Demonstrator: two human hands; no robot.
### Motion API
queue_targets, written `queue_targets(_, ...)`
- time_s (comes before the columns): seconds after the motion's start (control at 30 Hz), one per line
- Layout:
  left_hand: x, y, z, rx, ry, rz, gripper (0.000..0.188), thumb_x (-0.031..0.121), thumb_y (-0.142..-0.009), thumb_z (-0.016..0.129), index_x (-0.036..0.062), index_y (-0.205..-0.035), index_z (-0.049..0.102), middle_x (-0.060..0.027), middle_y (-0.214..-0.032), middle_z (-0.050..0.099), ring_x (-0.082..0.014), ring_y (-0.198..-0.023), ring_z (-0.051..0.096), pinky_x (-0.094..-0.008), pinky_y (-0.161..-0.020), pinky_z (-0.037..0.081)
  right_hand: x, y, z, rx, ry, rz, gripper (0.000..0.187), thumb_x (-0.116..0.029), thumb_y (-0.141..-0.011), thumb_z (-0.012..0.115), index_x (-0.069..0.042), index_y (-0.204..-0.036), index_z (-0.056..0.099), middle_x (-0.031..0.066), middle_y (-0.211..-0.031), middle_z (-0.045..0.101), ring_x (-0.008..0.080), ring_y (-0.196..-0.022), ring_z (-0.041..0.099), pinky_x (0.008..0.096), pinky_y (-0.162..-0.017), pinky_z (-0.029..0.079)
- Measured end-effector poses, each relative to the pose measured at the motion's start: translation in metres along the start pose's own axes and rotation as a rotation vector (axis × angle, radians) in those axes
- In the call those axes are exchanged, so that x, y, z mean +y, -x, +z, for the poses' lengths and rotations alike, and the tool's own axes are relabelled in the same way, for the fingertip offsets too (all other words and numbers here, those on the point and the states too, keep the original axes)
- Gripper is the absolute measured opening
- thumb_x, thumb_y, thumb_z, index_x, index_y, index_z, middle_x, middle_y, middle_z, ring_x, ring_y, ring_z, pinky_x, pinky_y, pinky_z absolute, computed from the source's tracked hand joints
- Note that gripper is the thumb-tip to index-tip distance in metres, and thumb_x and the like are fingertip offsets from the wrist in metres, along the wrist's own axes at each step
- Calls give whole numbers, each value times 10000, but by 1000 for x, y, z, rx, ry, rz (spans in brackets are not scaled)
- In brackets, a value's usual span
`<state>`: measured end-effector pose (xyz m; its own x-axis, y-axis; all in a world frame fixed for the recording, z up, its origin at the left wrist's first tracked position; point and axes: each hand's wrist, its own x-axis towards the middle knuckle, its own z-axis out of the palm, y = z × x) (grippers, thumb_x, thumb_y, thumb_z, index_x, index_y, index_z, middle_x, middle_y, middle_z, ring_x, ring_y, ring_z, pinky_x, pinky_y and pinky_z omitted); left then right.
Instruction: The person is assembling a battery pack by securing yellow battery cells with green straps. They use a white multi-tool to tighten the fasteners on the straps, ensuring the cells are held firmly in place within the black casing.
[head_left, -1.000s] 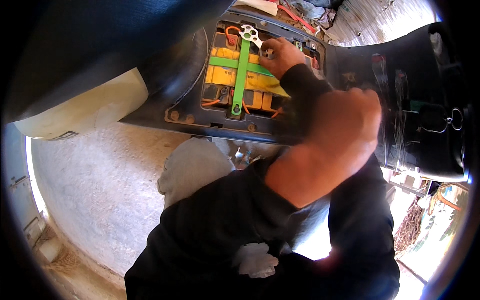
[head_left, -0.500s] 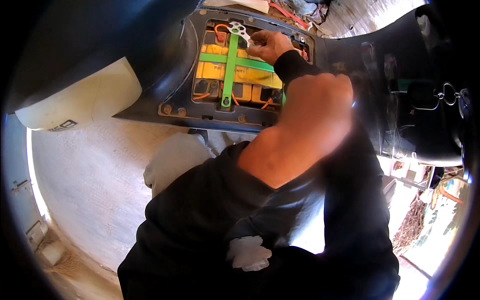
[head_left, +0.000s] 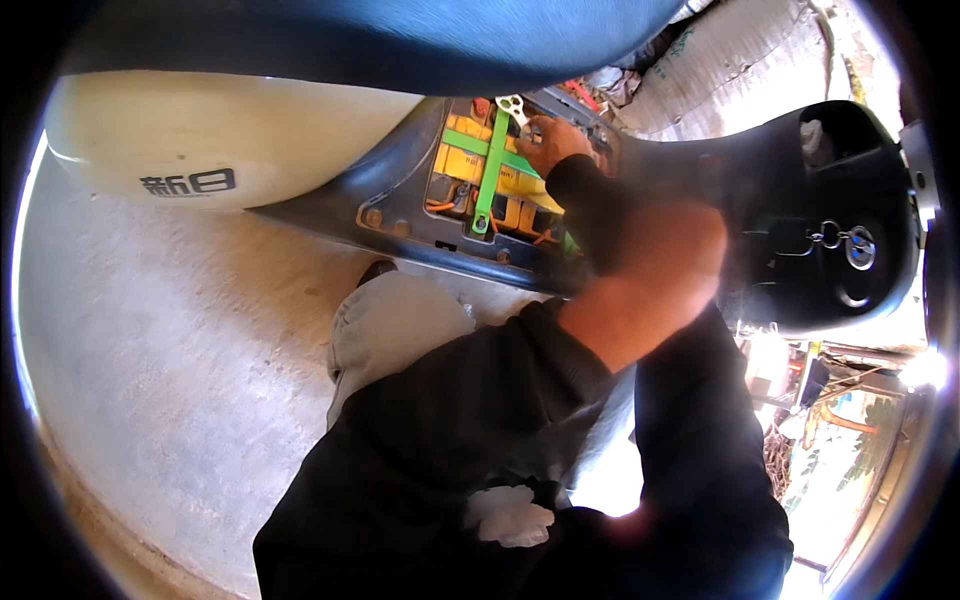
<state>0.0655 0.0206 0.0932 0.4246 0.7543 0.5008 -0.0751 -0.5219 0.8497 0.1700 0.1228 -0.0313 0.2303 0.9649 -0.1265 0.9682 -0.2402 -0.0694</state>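
Note:
My right hand (head_left: pixel 555 145) is closed on a flat silver multi-hole spanner (head_left: pixel 511 105), whose holed end sticks out past the fingers. It sits at the far edge of an open bay in a scooter's floor. Inside lie yellow-topped batteries (head_left: pixel 460 160) with orange wires, crossed by a green strap (head_left: pixel 493 170). My left hand (head_left: pixel 670 255) is blurred, over my right forearm's black sleeve. Its fingers are hidden, so what it touches does not show. Part of the bay is behind my arms.
A dark seat (head_left: pixel 400 40) overhangs the bay from above, beside a cream body panel (head_left: pixel 240 140). To the right stands the black front panel (head_left: pixel 790 240) with a key ring (head_left: pixel 828 235). A pale sack (head_left: pixel 740 70) lies behind. My grey-trousered knee (head_left: pixel 390 320) is close to the bay's near edge.
My view has shifted, so the seat now covers more of the top and more of the front panel shows. The spanner stays in my right hand at the bay's far side.

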Motion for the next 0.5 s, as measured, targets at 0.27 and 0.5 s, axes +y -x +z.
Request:
queue_targets(0.27,-9,-12,-5,59,-70,-57,159,122,-791,633,42,-684,546,-174,-625,605,-355,-612,636,-427,-561,509,1,-16,-7,-92,27,-10,505,-422,-732,652,-71,-1095,668,242,-964,656,367,-921,633,427,-849,481)
queue_targets(0.5,-14,-10,19,34,-123,-34,156,129,-787,634,39,-696,546,-178,-630,601,-373,-613,624,-446,-550,495,8,-12,-2,-13,-61,-16,434,-379,-733,600,-88,-1042,686,232,-855,662,367,-845,643,427,-818,498)
